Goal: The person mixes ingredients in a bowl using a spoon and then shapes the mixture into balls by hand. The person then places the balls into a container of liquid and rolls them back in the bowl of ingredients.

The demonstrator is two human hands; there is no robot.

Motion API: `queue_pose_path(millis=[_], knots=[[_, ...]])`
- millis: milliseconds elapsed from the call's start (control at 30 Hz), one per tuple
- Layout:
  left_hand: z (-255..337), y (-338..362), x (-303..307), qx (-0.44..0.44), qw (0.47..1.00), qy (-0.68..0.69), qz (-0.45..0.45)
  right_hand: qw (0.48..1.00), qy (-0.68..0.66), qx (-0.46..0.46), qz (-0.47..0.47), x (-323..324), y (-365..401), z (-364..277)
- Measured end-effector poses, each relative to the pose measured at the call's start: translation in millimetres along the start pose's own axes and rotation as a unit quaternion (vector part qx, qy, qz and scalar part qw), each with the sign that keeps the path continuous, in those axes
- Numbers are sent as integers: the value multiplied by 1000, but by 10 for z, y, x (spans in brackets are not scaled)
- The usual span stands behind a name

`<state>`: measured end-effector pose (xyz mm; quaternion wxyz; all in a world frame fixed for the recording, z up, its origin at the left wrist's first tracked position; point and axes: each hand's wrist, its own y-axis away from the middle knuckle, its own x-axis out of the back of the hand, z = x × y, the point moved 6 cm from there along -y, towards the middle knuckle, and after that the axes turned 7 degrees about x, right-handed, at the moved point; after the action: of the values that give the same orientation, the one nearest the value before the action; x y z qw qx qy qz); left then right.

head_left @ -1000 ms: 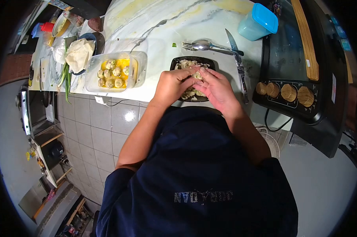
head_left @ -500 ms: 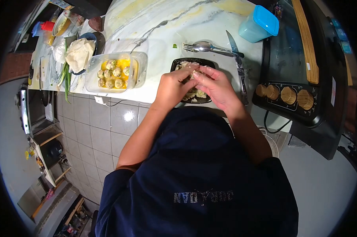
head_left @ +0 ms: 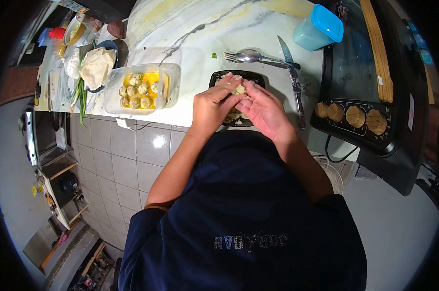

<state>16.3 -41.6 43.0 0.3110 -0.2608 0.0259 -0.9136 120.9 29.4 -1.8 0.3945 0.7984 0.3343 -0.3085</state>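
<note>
Above a black square dish (head_left: 256, 76), a small pale lump of mashed mixture with green flecks (head_left: 240, 89) is held between my two hands. My left hand (head_left: 213, 103) curves around its left side, fingertips pointing away from me. My right hand (head_left: 267, 112) cups it from the right, palm turned up and inward. More pale mash (head_left: 236, 117) shows in the dish beneath, partly covered by my hands. On the left, a clear plastic container (head_left: 113, 92) holds several flecked balls (head_left: 143, 88) sitting in yellow liquid that looks like beaten egg.
Behind the dish lie a fork and spoon (head_left: 248, 56); to its right are a knife (head_left: 286, 51) and another dark-handled utensil (head_left: 297, 97). A blue-lidded container (head_left: 319, 29) stands beside an oven (head_left: 355, 72). Green onions (head_left: 81, 97) overhang the counter edge at left.
My right hand has turned its palm more upward and opened slightly, so the lump between my hands shows more. My left hand has barely shifted.
</note>
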Motion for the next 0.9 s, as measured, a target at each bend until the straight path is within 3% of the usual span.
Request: queue_pose_path(millis=[67, 133, 167, 367, 433, 567, 600, 667, 700, 767, 900], knots=[[7, 4, 8, -7, 1000, -14, 10, 998, -55, -22, 10, -46, 7, 49], [24, 21, -5, 3, 998, -58, -9, 989, 135, 62, 10, -109, 40, 30], [23, 15, 12, 3, 998, -59, -9, 989, 134, 62, 10, -92, 35, 27], [94, -100, 175, 43, 988, 43, -139, 984, 170, -30, -43, 25, -38, -147], [104, -128, 142, 38, 974, 43, -217, 956, 269, -84, -86, -38, -1, -196], [57, -129, 50, 2, 965, 3, -264, 919, 355, -120, -123, -21, -27, -181], [53, -119, 39, 1, 965, 3, -264, 919, 355, -119, -123, -41, -18, -163], [53, -108, 72, 7, 981, 0, -191, 967, 237, -60, -71, -82, 6, -158], [41, -69, 27, 8, 981, 0, -192, 967, 237, -60, -70, -62, 18, -108], [-14, -18, 24, 22, 995, -29, -98, 987, 161, -3, -8, 68, 9, -59], [59, 19, -3, -13, 997, -43, -56, 991, 133, 20, 16, 164, 16, 6]])
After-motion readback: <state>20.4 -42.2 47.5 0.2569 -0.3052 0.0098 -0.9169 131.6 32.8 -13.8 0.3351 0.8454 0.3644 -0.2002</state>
